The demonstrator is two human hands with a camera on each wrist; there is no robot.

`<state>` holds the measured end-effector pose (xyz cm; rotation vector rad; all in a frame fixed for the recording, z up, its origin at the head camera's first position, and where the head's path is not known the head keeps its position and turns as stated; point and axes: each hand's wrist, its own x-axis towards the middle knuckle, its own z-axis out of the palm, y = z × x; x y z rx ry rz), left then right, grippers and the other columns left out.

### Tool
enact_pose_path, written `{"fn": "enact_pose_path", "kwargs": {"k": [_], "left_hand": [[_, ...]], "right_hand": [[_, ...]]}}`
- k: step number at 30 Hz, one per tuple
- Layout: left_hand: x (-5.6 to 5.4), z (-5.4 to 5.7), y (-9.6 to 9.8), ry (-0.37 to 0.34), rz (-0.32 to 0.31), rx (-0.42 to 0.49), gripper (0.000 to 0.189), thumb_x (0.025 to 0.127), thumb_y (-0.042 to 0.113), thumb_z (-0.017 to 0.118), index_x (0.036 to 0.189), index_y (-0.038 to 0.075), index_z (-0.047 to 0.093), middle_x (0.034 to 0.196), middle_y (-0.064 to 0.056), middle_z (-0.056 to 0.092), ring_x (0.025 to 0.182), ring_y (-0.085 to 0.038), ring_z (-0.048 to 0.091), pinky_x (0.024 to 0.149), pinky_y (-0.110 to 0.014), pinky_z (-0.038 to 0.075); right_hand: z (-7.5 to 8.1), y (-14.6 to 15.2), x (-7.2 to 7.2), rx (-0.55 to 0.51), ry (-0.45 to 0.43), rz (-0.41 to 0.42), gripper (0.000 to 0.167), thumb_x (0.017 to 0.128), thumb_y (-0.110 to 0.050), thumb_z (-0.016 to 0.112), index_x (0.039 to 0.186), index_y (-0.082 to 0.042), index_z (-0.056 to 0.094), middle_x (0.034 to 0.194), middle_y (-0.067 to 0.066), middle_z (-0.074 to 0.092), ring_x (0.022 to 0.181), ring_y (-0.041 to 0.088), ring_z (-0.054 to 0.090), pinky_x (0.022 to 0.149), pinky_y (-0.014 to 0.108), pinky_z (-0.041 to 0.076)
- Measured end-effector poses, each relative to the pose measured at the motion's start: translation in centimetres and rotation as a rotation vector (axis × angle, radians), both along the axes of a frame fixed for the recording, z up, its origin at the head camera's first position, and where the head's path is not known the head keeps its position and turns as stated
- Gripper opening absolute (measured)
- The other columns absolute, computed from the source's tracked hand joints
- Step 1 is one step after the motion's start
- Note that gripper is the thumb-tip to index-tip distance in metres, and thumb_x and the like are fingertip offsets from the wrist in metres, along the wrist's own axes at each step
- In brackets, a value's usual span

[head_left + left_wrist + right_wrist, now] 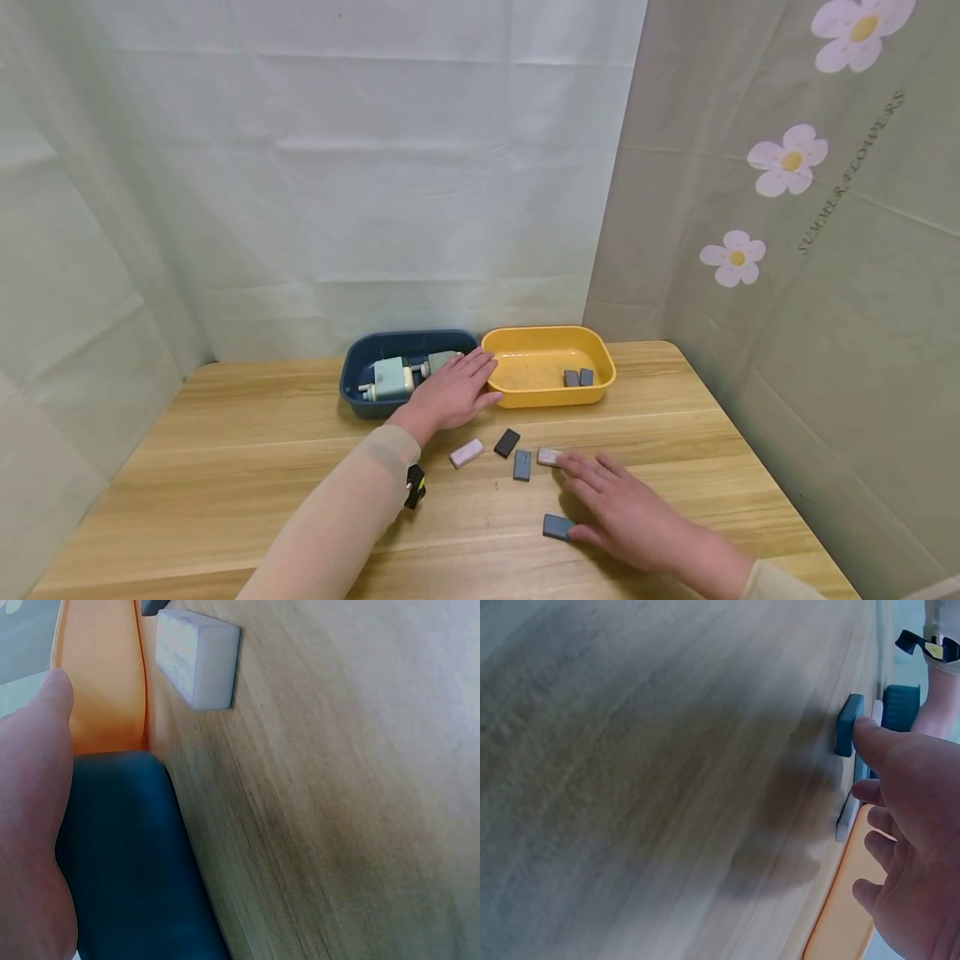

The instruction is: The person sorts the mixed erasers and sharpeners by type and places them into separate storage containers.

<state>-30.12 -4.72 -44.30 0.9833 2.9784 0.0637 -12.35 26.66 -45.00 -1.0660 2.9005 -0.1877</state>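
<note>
My left hand (450,392) is stretched out over the right end of the navy bin (356,406), its straight fingertips at the left rim of the yellow bin (551,398). Two pale green bottles with pump-like tops, one the light bottle (390,379), lie in the navy bin; the hand partly covers the other. Low over the table, my right hand (626,510) has its fingers spread and grips nothing. Its thumb tip overlaps a blue-grey rectangular block (557,527), and the index fingertip is right at a whitish block (547,457).
Between the hands lie a pinkish-white block (467,453), a black block (507,442) and another blue-grey block (522,466). Two dark grey blocks (578,378) sit at the yellow bin's right end. Curtains (405,208) stand behind the wooden table (225,467).
</note>
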Motion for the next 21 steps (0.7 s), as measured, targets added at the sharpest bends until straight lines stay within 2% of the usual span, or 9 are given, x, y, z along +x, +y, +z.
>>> {"fn": "enact_pose_path", "kwargs": {"k": [6, 12, 18, 21], "left_hand": [[0.0, 0.0, 0.1, -0.001, 0.003, -0.004, 0.080, 0.116, 0.065, 0.035, 0.177, 0.014, 0.028, 0.183, -0.004, 0.022, 0.170, -0.023, 0.013, 0.137, -0.045, 0.013], [-1.3, -0.1, -0.3, -0.005, -0.006, -0.010, 0.080, 0.116, 0.066, 0.034, 0.177, 0.015, 0.028, 0.184, -0.003, 0.021, 0.170, -0.023, 0.012, 0.137, -0.045, 0.012], [-2.4, -0.1, -0.7, -0.007, -0.025, -0.012, 0.080, 0.116, 0.066, 0.034, 0.177, 0.015, 0.028, 0.184, -0.003, 0.021, 0.170, -0.023, 0.011, 0.137, -0.045, 0.012], [-2.4, -0.2, -0.7, -0.006, -0.026, -0.007, 0.080, 0.116, 0.065, 0.035, 0.177, 0.014, 0.029, 0.183, -0.004, 0.022, 0.170, -0.023, 0.012, 0.137, -0.046, 0.012]], "right_hand": [[0.1, -0.2, 0.2, -0.008, -0.062, -0.002, 0.063, 0.108, -0.063, 0.062, 0.151, -0.018, 0.065, 0.176, 0.004, 0.040, 0.162, 0.027, 0.037, 0.129, 0.061, 0.033], [0.2, -1.1, -0.2, -0.008, -0.107, -0.015, 0.063, 0.107, -0.069, 0.057, 0.145, -0.020, 0.067, 0.177, 0.003, 0.039, 0.163, 0.026, 0.036, 0.129, 0.062, 0.033], [0.0, -1.9, -0.4, -0.007, -0.109, -0.016, 0.056, 0.108, -0.066, 0.058, 0.141, -0.021, 0.067, 0.177, 0.003, 0.039, 0.163, 0.024, 0.036, 0.129, 0.061, 0.032], [-0.1, -1.8, -0.4, -0.002, -0.102, -0.014, 0.049, 0.109, -0.063, 0.058, 0.136, -0.023, 0.068, 0.176, 0.003, 0.040, 0.163, 0.024, 0.036, 0.129, 0.061, 0.032]]}}
